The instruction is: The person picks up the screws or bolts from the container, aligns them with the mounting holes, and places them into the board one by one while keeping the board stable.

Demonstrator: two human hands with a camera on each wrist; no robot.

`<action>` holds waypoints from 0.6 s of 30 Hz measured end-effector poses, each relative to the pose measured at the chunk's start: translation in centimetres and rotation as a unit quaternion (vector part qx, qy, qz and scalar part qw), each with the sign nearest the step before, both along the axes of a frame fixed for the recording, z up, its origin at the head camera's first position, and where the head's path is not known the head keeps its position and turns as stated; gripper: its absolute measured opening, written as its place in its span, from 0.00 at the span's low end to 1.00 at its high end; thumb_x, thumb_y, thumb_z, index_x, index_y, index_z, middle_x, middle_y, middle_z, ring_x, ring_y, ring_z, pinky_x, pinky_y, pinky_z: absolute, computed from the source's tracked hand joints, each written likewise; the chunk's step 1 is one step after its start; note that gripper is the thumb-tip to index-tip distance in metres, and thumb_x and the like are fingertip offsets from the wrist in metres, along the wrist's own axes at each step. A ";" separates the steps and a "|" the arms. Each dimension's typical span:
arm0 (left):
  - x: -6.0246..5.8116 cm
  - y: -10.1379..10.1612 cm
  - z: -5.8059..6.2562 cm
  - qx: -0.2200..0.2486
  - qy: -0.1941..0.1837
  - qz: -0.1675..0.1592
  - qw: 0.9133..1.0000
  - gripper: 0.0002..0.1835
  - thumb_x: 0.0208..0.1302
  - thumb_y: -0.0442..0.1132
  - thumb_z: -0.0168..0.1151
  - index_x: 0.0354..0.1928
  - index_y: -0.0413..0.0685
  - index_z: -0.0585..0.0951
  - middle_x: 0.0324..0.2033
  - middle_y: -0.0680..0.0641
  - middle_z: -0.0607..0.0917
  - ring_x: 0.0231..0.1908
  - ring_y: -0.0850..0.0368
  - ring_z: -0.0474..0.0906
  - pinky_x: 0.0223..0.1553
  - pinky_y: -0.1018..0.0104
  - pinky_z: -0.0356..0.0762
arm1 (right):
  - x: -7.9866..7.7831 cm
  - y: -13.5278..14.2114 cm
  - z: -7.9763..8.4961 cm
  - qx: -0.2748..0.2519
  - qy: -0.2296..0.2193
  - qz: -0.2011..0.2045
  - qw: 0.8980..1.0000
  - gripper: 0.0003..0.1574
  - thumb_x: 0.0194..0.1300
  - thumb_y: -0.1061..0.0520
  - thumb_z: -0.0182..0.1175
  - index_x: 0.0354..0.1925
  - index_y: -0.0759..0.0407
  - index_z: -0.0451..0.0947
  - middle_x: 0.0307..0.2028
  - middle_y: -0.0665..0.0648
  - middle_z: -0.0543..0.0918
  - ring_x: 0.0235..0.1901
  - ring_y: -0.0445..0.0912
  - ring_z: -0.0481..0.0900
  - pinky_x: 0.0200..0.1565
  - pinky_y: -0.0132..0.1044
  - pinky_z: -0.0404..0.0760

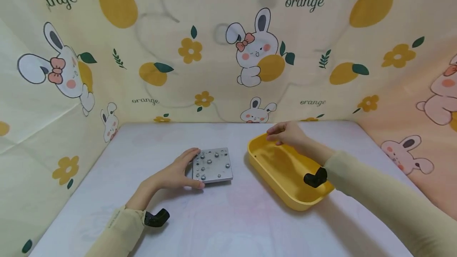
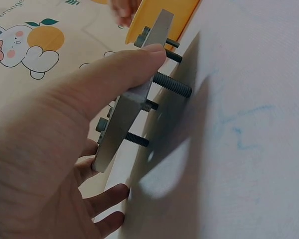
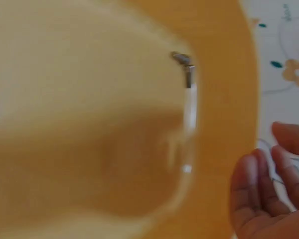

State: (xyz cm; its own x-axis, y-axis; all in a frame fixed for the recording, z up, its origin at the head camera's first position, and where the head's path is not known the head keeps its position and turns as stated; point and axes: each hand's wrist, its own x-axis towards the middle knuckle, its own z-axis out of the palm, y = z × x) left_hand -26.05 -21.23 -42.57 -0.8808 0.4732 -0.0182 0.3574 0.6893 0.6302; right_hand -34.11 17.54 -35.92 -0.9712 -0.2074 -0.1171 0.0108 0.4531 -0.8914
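Observation:
My left hand [image 1: 175,173] grips a square grey metal plate [image 1: 215,171] by its left side, thumb on the near edge and fingers at the far edge. Several bolts [image 1: 209,161] have their heads on the plate's top face. In the left wrist view, threaded shanks [image 2: 173,84] stick out beneath the plate, which is held just off the table. My right hand [image 1: 287,133] is over the far end of a yellow tray [image 1: 276,185], fingers loosely bent, with nothing visible in them. Inside the tray, small dark screws [image 3: 189,77] lie by the end wall, somewhat blurred.
A white table top [image 1: 235,225] carries the plate and the tray, the tray standing right of the plate. Behind and at both sides hangs a cloth [image 1: 214,7] printed with rabbits and oranges. Black wrist pieces [image 1: 157,218] sit at both sleeve cuffs.

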 end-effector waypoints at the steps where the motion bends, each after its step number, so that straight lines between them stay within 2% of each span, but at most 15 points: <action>1: 0.0 0.0 0.0 0.000 0.001 0.001 1.000 0.64 0.45 0.64 0.75 0.78 0.48 0.50 0.76 0.43 0.47 0.74 0.44 0.41 0.69 0.41 0.45 | -0.1 0.1 -0.6 0.003 -0.007 -0.001 1.000 0.20 0.62 0.63 0.68 0.50 0.73 0.79 0.40 0.58 0.86 0.43 0.55 0.81 0.44 0.43 0.83; 4: -0.1 0.0 0.1 0.000 0.000 0.004 1.000 0.64 0.45 0.64 0.76 0.78 0.48 0.50 0.76 0.43 0.47 0.74 0.44 0.41 0.69 0.41 0.45 | -0.1 0.0 -2.4 0.004 -0.021 -0.003 1.000 0.20 0.61 0.66 0.68 0.49 0.76 0.79 0.37 0.58 0.86 0.38 0.53 0.84 0.41 0.44 0.84; 8: -0.1 -0.1 -0.1 -0.001 -0.004 0.005 1.000 0.65 0.44 0.64 0.76 0.78 0.48 0.50 0.76 0.43 0.46 0.74 0.44 0.41 0.69 0.41 0.45 | 0.2 -0.9 -4.5 -0.013 -0.030 0.021 0.999 0.21 0.57 0.69 0.70 0.49 0.78 0.78 0.36 0.63 0.87 0.30 0.47 0.84 0.36 0.40 0.85; 11: 0.0 -0.1 -0.2 -0.001 -0.004 0.007 1.000 0.65 0.44 0.64 0.76 0.78 0.48 0.50 0.76 0.43 0.46 0.74 0.44 0.40 0.69 0.41 0.44 | 0.3 -1.7 -5.6 -0.020 -0.016 0.053 0.998 0.22 0.54 0.70 0.71 0.48 0.78 0.79 0.39 0.66 0.86 0.30 0.44 0.83 0.35 0.37 0.85; 14: 0.1 0.0 -0.2 0.001 0.000 0.007 1.000 0.64 0.44 0.64 0.76 0.78 0.47 0.51 0.76 0.43 0.46 0.74 0.44 0.41 0.69 0.41 0.44 | 0.3 -2.4 -6.2 0.018 0.039 0.107 0.993 0.17 0.52 0.73 0.68 0.43 0.73 0.83 0.36 0.64 0.87 0.31 0.45 0.83 0.35 0.34 0.84; 18: 0.0 0.1 0.0 0.000 0.002 0.005 1.000 0.64 0.44 0.63 0.76 0.77 0.47 0.51 0.76 0.42 0.47 0.74 0.44 0.41 0.69 0.41 0.45 | 0.3 -2.8 -6.5 0.101 0.115 0.179 0.972 0.14 0.52 0.73 0.66 0.38 0.63 0.86 0.31 0.53 0.86 0.31 0.45 0.81 0.37 0.34 0.82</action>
State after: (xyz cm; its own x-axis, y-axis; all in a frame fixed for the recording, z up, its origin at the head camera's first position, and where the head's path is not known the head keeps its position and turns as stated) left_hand -26.02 -21.09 -42.60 -0.8858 0.4639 -0.0152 0.3524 0.6936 0.6283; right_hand -33.81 14.71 -42.42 -0.8462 -0.5324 0.0211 -0.3692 0.5573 -0.7437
